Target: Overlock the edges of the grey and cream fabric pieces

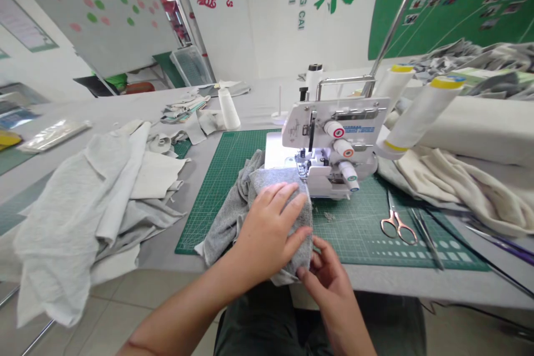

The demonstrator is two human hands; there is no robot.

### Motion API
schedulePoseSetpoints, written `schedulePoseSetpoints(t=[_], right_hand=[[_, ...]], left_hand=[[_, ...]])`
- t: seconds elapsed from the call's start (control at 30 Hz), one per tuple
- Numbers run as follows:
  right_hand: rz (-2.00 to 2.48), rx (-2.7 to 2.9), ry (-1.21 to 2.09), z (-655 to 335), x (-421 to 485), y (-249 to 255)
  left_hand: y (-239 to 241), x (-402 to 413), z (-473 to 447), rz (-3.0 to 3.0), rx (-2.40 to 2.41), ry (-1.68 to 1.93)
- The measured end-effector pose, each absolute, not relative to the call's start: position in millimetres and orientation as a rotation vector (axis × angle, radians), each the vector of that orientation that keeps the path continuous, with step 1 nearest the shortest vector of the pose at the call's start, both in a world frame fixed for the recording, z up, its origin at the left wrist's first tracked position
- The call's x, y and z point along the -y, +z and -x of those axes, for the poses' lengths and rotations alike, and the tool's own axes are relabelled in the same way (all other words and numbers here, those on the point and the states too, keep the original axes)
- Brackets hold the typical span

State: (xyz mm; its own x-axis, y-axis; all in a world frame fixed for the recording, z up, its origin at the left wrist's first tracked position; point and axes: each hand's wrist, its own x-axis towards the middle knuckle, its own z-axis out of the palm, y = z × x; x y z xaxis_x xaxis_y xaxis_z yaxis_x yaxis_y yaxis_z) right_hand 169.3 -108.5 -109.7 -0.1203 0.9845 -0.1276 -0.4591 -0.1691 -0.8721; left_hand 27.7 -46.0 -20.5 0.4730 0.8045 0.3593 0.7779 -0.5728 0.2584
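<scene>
Worktop (pixel 162 258): spans the scene; work sits near the middle, loose cloth heap (pixel 79 194) on the left.
Cutting mat (pixel 354 242): green, under machine and fabric.
Sewing machine (pixel 337 117): right of the mat's middle, lamp lit, looks like an overlocker; thread cones (pixel 423 114) to its right.
Grey fabric (pixel 231 217): near side of machine, far end at the lit plate by the presser foot, rest bunched left and hanging past the worktop's near edge. Needle in cloth or not: can't tell.
Fabric edge, step: judged as lining up and feeding the right-hand edge for a seam.
Fabric edge, next move: seems to call for an even feed away from the body, layers flush, left fingers clear of the foot.
Left hand (pixel 271 225): palm down on the fabric, fingers lightly spread pointing far-right, thumb out toward the edge; forearm slants in from near left.
Right hand (pixel 327 272): nearer, lower, fingers curled, thumb and forefinger apparently pinching the near end of the edge.
Scissors (pixel 398 223): right on mat, unheld.
Tweezers (pixel 428 238): just right of scissors.
</scene>
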Motion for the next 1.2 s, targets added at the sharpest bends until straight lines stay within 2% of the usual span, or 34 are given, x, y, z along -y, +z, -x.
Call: schedulePoseSetpoints(t=[0.17, 0.3, 0.5, 0.87, 1.2], right_hand=[[1.006, 0.906, 1.294, -168, 113, -114], [1.072, 1.169, 1.200, -175, 114, -114], [1.179, 1.244, 1.289, -179, 112, -113], [1.249, 1.397, 1.243, -172, 110, -107], [1.163, 1.405, 1.263, -172, 111, -109]], left_hand=[[-19, 45, -27, -2.620, -1.431, 0.695], [-19, 42, -25, -2.605, -1.418, 0.711], [-19, 38, -25, -2.610, -1.419, 0.715], [-21, 30, -26, -2.652, -1.467, 0.710], [-24, 62, -26, -2.707, -1.364, 0.895]])
